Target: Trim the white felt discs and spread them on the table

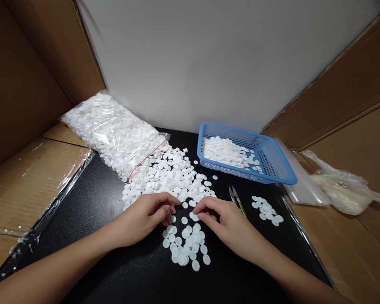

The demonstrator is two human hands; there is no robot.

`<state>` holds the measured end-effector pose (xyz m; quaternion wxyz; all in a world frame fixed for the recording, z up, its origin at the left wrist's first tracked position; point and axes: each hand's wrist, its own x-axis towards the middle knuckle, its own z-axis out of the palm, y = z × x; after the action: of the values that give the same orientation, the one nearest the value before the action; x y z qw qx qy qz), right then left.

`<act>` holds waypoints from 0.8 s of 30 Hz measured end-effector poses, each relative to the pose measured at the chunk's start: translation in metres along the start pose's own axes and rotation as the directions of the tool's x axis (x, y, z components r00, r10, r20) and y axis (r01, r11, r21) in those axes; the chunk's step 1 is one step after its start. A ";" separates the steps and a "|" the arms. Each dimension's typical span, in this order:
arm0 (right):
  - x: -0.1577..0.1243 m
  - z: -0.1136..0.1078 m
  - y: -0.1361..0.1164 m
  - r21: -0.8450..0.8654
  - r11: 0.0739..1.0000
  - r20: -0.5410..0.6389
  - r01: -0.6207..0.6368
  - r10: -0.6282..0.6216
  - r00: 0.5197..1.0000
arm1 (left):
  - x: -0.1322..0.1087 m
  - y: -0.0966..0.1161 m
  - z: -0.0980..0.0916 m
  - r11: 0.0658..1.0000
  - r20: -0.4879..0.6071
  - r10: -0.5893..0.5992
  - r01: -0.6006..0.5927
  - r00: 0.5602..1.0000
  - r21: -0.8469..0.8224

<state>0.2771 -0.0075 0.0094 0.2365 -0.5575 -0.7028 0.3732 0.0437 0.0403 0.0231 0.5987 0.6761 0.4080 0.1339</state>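
Small flat white discs spill in a wide pile from a clear plastic bag onto the black tabletop. At the pile's near edge is my left hand, its fingers curled in, with a thin white disc edge showing at the fingertips. My right hand faces it, thumb and index finger pinched together at a white disc. A few single discs lie between the hands. Closer to me, a loose cluster of discs rests on the table, some overlapping.
A blue mesh basket holding more discs stands at the back right. Thread snips lie beside my right hand, near a small group of discs. Flat clear bags and a knotted plastic bag are at the right. Cardboard walls flank the table.
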 end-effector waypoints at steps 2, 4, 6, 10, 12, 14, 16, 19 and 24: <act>0.000 0.001 0.000 -0.024 1.000 -0.011 0.002 -0.003 1.000 | 0.000 -0.001 -0.003 0.999 0.019 -0.004 0.005 1.000 -0.046; 0.000 0.001 0.000 -0.054 0.998 -0.008 0.014 -0.014 1.000 | 0.000 -0.001 -0.005 0.998 0.029 -0.012 0.014 1.000 -0.064; 0.000 0.002 0.000 -0.094 0.995 0.007 0.036 -0.036 0.999 | 0.000 -0.002 -0.004 0.998 0.033 0.001 0.001 0.999 -0.060; -0.001 0.000 -0.001 -0.167 0.982 0.035 0.086 -0.081 0.996 | -0.004 0.000 0.004 0.988 0.054 0.125 -0.129 0.991 0.084; -0.002 -0.001 -0.002 -0.156 0.984 0.042 0.084 -0.078 0.996 | -0.007 0.002 0.009 0.966 0.104 0.196 -0.210 0.975 0.153; -0.002 -0.003 -0.004 -0.120 0.990 0.043 0.074 -0.069 0.997 | -0.010 0.002 0.012 0.940 0.158 0.250 -0.279 0.955 0.198; -0.003 -0.005 -0.005 -0.086 0.994 0.028 0.072 -0.070 0.997 | -0.011 0.001 0.013 0.917 0.170 0.274 -0.310 0.947 0.250; -0.003 -0.006 -0.004 -0.087 0.993 0.000 0.084 -0.084 0.996 | -0.011 -0.003 0.011 0.949 0.111 0.211 -0.231 0.971 0.214; -0.002 -0.005 0.002 -0.138 0.989 0.027 0.053 -0.050 0.998 | -0.006 -0.007 0.008 0.980 -0.057 0.117 -0.106 0.992 0.170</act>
<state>0.2822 -0.0076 0.0106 0.1982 -0.5499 -0.7440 0.3237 0.0423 0.0304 0.0167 0.5177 0.7406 0.3992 0.1552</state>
